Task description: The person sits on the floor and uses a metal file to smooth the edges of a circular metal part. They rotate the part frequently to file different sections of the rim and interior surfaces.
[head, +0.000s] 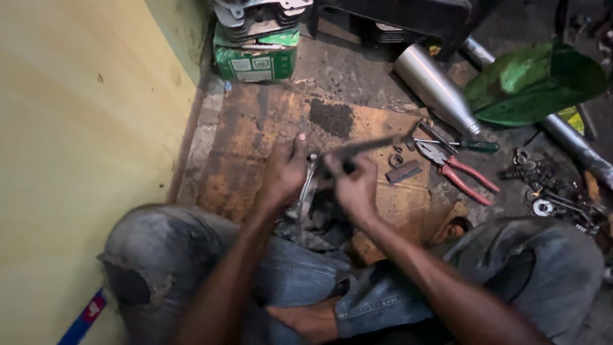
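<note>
I sit on the floor with my knees apart. My left hand presses on a grey metal engine part that lies between my legs on a sheet of brown cardboard. My right hand is closed around a long dark tool whose shaft points up and to the right; it is blurred. The tool's lower end meets the metal part, and the exact contact is hidden by my fingers.
Red-handled pliers, a green-handled screwdriver and a small metal block lie to the right. Springs, washers and small parts sit further right. A silver exhaust pipe, a green leaf, a green box and a yellow wall surround me.
</note>
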